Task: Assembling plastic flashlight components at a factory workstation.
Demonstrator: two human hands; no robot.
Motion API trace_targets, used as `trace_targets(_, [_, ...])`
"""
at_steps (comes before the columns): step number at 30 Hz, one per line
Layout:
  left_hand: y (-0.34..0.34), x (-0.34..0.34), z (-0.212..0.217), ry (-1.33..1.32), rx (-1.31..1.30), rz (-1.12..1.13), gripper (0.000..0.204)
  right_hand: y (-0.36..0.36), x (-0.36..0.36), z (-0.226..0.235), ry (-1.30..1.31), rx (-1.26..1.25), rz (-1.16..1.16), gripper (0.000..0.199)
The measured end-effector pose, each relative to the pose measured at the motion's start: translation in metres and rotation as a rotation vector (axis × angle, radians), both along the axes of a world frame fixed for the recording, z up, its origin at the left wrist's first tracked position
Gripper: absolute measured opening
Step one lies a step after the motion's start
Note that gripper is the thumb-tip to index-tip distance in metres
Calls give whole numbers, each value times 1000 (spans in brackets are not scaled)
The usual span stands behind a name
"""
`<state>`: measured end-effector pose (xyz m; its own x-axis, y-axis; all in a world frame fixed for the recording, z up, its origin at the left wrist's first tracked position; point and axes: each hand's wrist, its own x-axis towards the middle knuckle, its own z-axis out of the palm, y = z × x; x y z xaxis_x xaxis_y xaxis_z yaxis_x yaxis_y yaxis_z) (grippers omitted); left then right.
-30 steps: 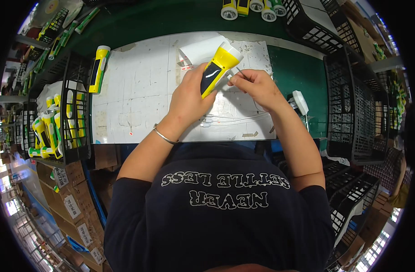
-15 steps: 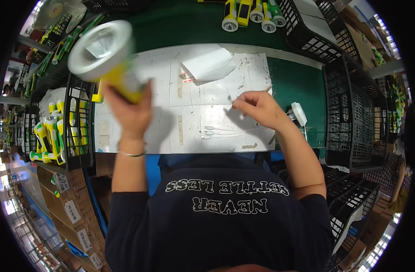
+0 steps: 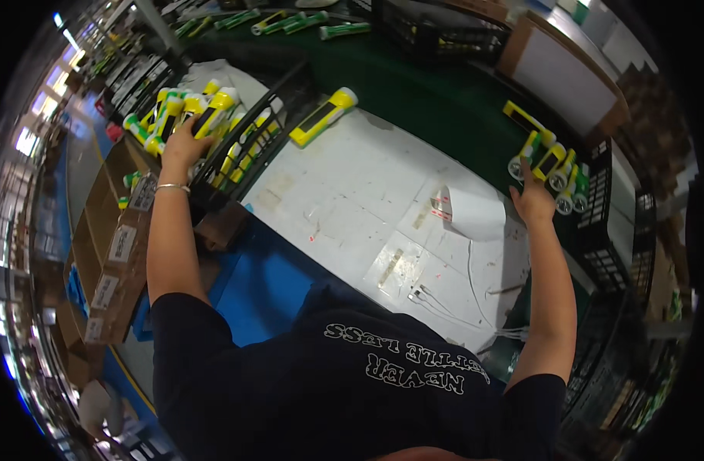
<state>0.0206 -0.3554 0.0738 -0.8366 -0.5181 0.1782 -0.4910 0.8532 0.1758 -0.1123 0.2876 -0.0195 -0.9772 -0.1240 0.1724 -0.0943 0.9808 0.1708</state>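
My left hand (image 3: 184, 147) reaches into a black crate at the left and is closed around the tail end of a yellow-and-white flashlight (image 3: 215, 110). Several more yellow or green flashlights lie piled under and beside it. On the right, my right hand (image 3: 535, 203) is stretched out at a group of flashlights at the table's far side. Its thumb and index finger are apart, the index finger at a green-and-white flashlight (image 3: 526, 152). A yellow flashlight (image 3: 550, 161) lies just beyond the fingers. Part of the right hand's grasp side is hidden.
A yellow flashlight (image 3: 323, 117) lies beside the left crate (image 3: 269, 127). On the white work board (image 3: 344, 192) rest a crumpled white sheet (image 3: 475, 213) and thin white cables (image 3: 444, 307). Black crates (image 3: 602, 223) stand at the right, a cardboard box (image 3: 110, 246) at the lower left.
My left hand has carried the flashlight left and down into the crate. My right hand has moved from over the board to the flashlights at the far right. The view has turned left.
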Motion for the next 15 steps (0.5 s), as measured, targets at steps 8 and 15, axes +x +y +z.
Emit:
trace_targets(8, [-2, -29, -35, 116, 63, -162, 53, 23, -74, -27, -297, -419, 154, 73])
trace_targets(15, [93, -13, -12, 654, -125, -164, 51, 42, -97, -21, -227, -1089, 245, 58])
